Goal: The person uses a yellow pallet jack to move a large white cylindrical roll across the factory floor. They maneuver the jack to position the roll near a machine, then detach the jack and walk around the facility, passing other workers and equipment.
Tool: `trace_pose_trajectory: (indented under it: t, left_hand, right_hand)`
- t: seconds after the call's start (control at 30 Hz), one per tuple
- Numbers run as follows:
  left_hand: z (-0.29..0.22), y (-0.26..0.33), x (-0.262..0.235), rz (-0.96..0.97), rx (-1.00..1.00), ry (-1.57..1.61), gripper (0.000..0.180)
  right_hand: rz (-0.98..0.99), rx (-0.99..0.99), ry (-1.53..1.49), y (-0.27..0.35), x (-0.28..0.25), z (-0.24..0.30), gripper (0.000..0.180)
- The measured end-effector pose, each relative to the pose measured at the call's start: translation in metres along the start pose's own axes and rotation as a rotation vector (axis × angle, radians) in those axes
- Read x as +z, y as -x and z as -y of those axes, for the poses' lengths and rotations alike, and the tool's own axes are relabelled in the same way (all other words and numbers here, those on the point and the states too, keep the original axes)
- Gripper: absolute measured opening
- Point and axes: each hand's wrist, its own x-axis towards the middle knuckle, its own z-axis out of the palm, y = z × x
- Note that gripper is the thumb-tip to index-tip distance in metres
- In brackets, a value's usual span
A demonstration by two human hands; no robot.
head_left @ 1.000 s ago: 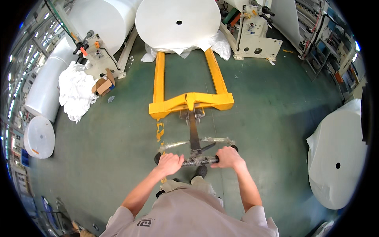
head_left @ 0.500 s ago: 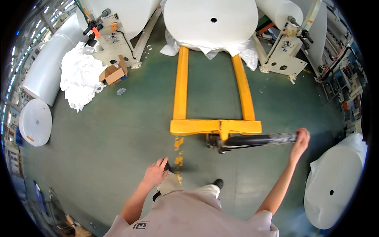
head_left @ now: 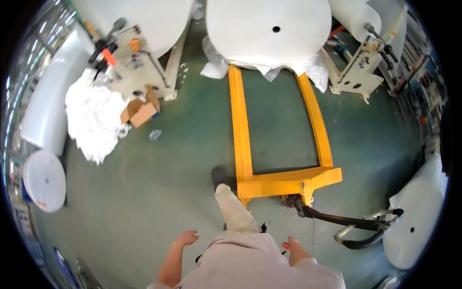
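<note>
Vs ½ sec ago, your R hand (head_left: 290, 245) was off the handle (head_left: 344, 220), nr your waist; couldn't tell if open. L hand (head_left: 186, 237) was empty, fingers loosely bent. Yellow pallet jack (head_left: 276, 185) stood ahead, slightly R, forks twd big white roll (head_left: 269, 43).

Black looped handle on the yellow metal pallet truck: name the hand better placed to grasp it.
Right, probably: the right hand is on the same side as the black looped handle, nearer though not touching it; the left hand is beyond the body.
</note>
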Motion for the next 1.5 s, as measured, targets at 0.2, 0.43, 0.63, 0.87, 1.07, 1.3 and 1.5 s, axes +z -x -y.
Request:
trace_pose_trajectory:
  t: [0.2, 0.43, 0.63, 0.87, 1.07, 1.3, 1.5]
  left_hand:
    - [0.007, -0.117, -0.219, -0.055, 0.127, -0.315, 0.048]
    - [-0.105, -0.282, -0.549, 0.111, 0.084, -0.538, 0.053]
    - [-0.284, -0.408, -0.838, -0.599, 0.636, -0.362, 0.068]
    - [-0.604, -0.494, -1.214, -1.288, 0.974, -0.45, 0.067]
    - [-0.847, -0.462, -1.382, -1.809, 1.22, -0.467, 0.071]
    - [-0.924, -0.518, -1.416, -1.913, 0.708, -0.51, 0.093]
    - [-0.917, -0.541, -1.43, -1.963, 0.83, -0.547, 0.099]
  right_hand:
    - [0.361, -0.372, 0.197, 0.085, 0.213, 0.166, 0.035]
    - [0.336, -0.992, -0.014, 0.263, 0.347, 0.442, 0.033]
    - [-0.028, -1.098, 0.453, 0.321, 0.391, 0.53, 0.039]
    - [-0.308, -0.455, -0.249, 0.322, 0.439, 0.496, 0.024]
    - [-0.316, 0.039, -0.823, 0.399, 0.535, 0.434, 0.023]
    - [-0.153, 0.214, -1.03, 0.443, 0.607, 0.446, 0.034]
    - [-0.159, 0.074, -0.956, 0.403, 0.565, 0.474, 0.031]
